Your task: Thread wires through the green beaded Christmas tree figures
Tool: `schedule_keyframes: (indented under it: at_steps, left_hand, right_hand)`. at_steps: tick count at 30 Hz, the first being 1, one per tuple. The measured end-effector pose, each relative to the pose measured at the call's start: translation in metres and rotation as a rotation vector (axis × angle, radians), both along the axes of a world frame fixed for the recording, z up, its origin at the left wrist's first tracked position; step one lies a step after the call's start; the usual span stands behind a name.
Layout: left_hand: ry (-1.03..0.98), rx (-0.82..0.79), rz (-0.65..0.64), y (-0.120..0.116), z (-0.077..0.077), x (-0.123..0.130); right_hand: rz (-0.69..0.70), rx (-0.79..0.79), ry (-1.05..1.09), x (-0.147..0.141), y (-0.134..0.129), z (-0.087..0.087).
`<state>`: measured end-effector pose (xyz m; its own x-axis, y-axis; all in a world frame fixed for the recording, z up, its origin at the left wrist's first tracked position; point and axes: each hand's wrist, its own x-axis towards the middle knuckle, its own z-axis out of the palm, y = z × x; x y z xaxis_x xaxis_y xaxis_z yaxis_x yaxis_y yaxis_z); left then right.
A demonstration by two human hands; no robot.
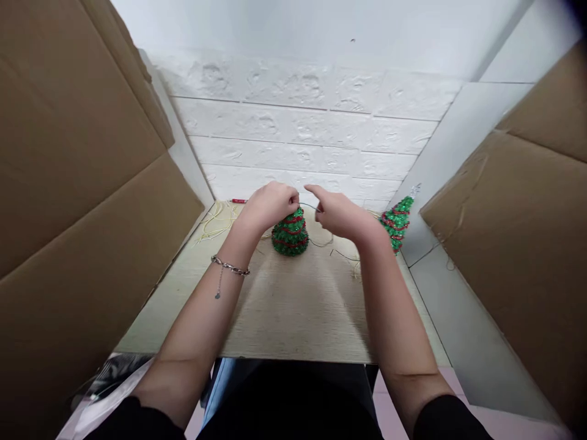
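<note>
A small green tree with red trim stands upright on the table. My left hand is closed at its top, fingers pinched there and covering the tip. A thin dark wire runs from the treetop area across to my right hand. The right hand is to the right of the tree, its index finger stretched out to the left and its other fingers curled round the wire. Another thin wire lies on the table between the tree and my right forearm.
A second green and red tree with a silvery top leans at the right. Pale yellow strands and a red item lie at the back left. Cardboard flanks the table; a white brick-patterned wall stands behind.
</note>
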<state>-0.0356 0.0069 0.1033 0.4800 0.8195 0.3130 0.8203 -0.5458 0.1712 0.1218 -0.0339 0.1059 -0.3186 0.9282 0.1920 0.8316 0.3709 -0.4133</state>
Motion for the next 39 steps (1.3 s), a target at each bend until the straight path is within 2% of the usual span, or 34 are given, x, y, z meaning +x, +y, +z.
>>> schedule_keyframes:
  at_steps: [5, 10, 14, 18, 22, 26, 33, 39]
  left_hand:
    - [-0.022, -0.009, -0.006, 0.002, -0.001, -0.003]
    - [-0.025, -0.02, 0.001, 0.002, -0.001, 0.001]
    - [-0.033, -0.041, -0.002, -0.002, 0.002, 0.002]
    - [-0.104, -0.044, -0.097, -0.007, 0.006, 0.001]
    - [-0.094, 0.004, -0.181, -0.012, 0.011, 0.005]
    - [-0.101, 0.062, -0.192, -0.015, 0.013, 0.01]
    - [-0.122, 0.065, -0.147, -0.003, 0.007, 0.004]
    - [-0.079, 0.005, -0.089, 0.007, -0.001, 0.004]
  right_hand:
    - [-0.124, -0.023, -0.053, 0.021, -0.024, 0.021]
    - [-0.188, 0.054, 0.026, 0.03, -0.034, 0.029]
    - [-0.19, 0.172, 0.064, 0.024, -0.031, 0.029]
    - [-0.155, 0.258, 0.044, 0.015, -0.024, 0.024]
    - [-0.073, 0.33, 0.021, 0.007, -0.021, 0.022]
    - [-0.031, 0.364, -0.017, 0.0, -0.023, 0.02]
    - [-0.07, 0.257, -0.023, 0.007, -0.029, 0.015]
    - [-0.185, 0.162, 0.002, 0.028, -0.049, 0.032]
